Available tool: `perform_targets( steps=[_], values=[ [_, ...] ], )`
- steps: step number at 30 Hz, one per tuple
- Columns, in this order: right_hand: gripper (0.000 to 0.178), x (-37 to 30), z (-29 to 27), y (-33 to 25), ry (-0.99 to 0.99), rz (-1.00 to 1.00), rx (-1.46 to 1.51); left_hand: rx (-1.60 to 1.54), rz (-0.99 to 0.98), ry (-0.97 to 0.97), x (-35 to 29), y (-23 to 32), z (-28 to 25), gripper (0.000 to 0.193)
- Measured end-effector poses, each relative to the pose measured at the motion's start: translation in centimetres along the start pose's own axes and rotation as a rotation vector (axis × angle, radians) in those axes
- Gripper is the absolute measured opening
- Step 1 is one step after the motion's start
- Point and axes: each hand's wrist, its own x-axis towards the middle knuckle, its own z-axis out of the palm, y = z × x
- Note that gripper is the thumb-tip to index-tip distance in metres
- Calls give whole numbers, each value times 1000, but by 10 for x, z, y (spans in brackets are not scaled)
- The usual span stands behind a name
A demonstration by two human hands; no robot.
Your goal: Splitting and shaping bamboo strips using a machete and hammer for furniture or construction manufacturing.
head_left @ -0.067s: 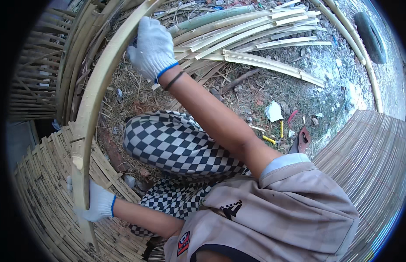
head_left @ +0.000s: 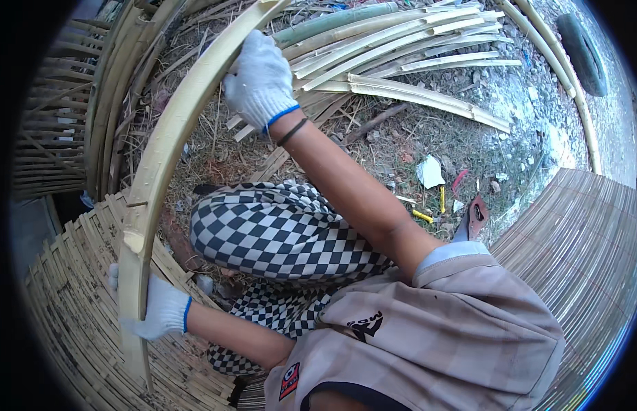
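A long, pale split bamboo piece [head_left: 169, 147] runs from the upper middle down to the lower left, with a node partway along it. My left hand [head_left: 164, 307], in a white knit glove with a blue cuff, wraps around its lower part; some fingertips show past the far edge. Higher up, my right hand [head_left: 259, 81], gloved the same way, grips the bamboo's right edge, its fingers partly hidden behind it. My checkered trouser leg [head_left: 263, 229] is bent between the two arms.
Split bamboo strips [head_left: 400, 51] lie heaped at the far side. A slatted bamboo panel [head_left: 71, 294] spans the lower left, a thin-slat mat [head_left: 565, 274] the right. A handsaw [head_left: 476, 214] and yellow-handled tool [head_left: 422, 216] lie on littered ground. A dark tyre-like object [head_left: 581, 55] is far right.
The bamboo piece and both gloved hands have shifted slightly to the right. My right hand is also a little lower, and my left hand slightly higher. Both grips stay closed.
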Motion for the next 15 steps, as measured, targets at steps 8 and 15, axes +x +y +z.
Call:
perform_targets(
  steps=[8,15],
  values=[
    [52,-12,3,168,79,89,-47,470,-41,63,-58,-108,55,65],
    [35,-34,-15,237,-603,358,-435,524,-56,51,-75,-107,76,70]
  ],
)
